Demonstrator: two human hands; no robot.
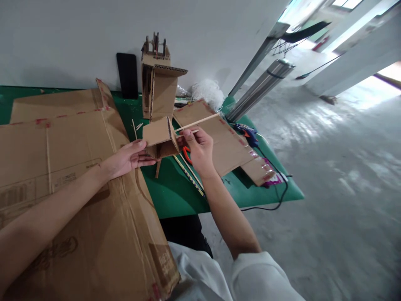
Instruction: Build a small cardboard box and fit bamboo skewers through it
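My left hand (133, 156) grips a small cardboard box (156, 131) from its left side, thumb on top and fingers below. The box is held above the green table, with an open side facing me. At its right side, my right hand (199, 146) pinches a short thin wooden stick (193, 131) between thumb and fingers. A longer wooden stick (202, 121) sticks out to the right from the box's right wall, just above that hand. Where the sticks meet the wall is too small to make out. Orange scissor handles (187, 155) show partly behind my right hand.
Large cardboard sheets (72, 209) cover the table's left. A taller cardboard structure (164, 90) and a black phone (127, 75) stand by the wall. Rightward lie a cardboard piece (225, 144), a blue glue gun (247, 133) with its cable, and a striped pencil (189, 177).
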